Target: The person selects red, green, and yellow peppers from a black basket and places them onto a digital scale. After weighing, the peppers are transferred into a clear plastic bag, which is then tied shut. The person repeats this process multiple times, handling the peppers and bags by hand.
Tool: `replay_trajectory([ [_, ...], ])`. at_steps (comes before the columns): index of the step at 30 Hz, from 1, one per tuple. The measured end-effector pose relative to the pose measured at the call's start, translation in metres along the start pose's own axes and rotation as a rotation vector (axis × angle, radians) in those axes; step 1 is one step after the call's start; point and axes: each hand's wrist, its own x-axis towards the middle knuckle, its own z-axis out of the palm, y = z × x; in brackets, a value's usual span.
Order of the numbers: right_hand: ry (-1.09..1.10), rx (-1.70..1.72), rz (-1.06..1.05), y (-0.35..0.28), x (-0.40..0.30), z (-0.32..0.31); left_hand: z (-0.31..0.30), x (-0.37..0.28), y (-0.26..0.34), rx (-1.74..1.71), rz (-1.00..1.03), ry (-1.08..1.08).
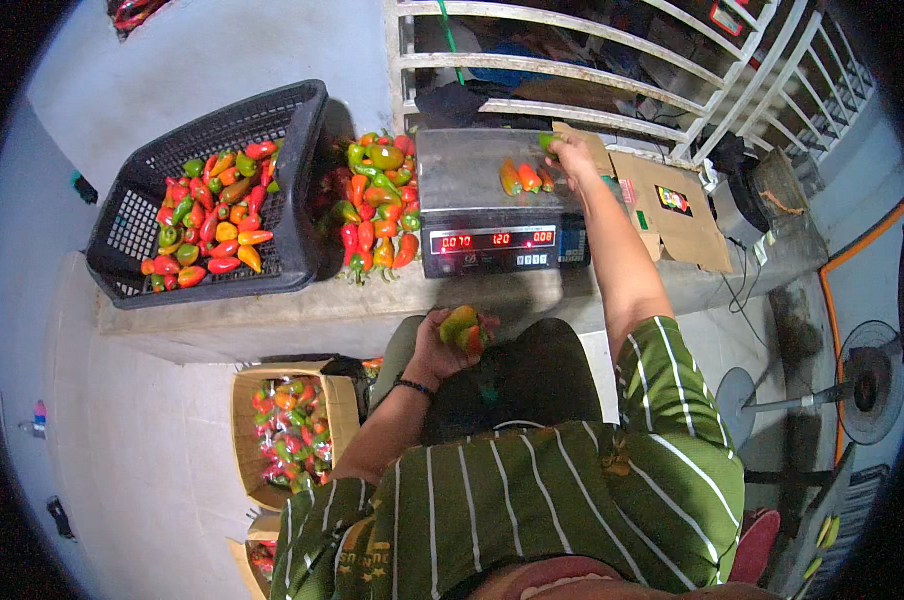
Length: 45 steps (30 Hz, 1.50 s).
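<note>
My left hand (440, 349) is held low over my lap and cups a few green-and-orange peppers (463, 330). At the far right corner of a digital scale's metal platform (459, 165), my right hand (574, 159) has its fingers on a green pepper (548, 142). Three orange to brownish peppers (527, 177) lie together on that platform, left of my right hand. The scale's front panel (497, 247) faces me with red digits lit. A heap of red, green and orange peppers (380, 202) rests against the scale's left side.
A black plastic crate (196, 292) holding many peppers is tilted on the concrete ledge (347, 304). Flattened cardboard (692, 217) lies right of the scale, before a white metal grille (557, 64). On the floor, a cardboard box (245, 442) contains bagged peppers. A fan (864, 382) stands at right.
</note>
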Motion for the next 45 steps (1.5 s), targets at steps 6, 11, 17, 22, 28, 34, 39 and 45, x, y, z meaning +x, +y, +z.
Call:
replay_trajectory([
  [6, 0.201, -0.797, 0.038, 0.016, 0.002, 0.014, -0.01, 0.003, 0.0, 0.001, 0.005, -0.014],
  [11, 0.208, -1.005, 0.112, 0.026, 0.011, 0.022, -0.017, 0.001, 0.005, -0.057, 0.002, 0.028],
  [17, 0.129, -0.997, 0.071, 0.062, 0.052, -0.001, -0.001, 0.0, 0.002, -0.247, 0.068, -0.067],
  [22, 0.023, -0.765, -0.669, 0.006, -0.055, 0.03, 0.001, -0.001, 0.003, -0.246, 0.219, -0.012],
  [28, -0.692, -0.696, -0.657, 0.04, -0.229, 0.046, 0.008, -0.001, 0.001, -0.184, 0.237, 0.012],
  [34, -0.664, -0.526, -0.257, 0.088, -0.255, 0.042, -0.031, 0.008, 0.007, -0.199, 0.19, -0.252],
  [39, -0.717, 0.315, 0.335, 0.062, -0.238, 0.03, 0.008, -0.007, 0.006, -0.252, 0.25, 0.01],
  [45, -0.412, -0.106, -0.009, 0.007, -0.149, 0.016, -0.033, 0.014, 0.005, -0.23, 0.2, 0.038],
])
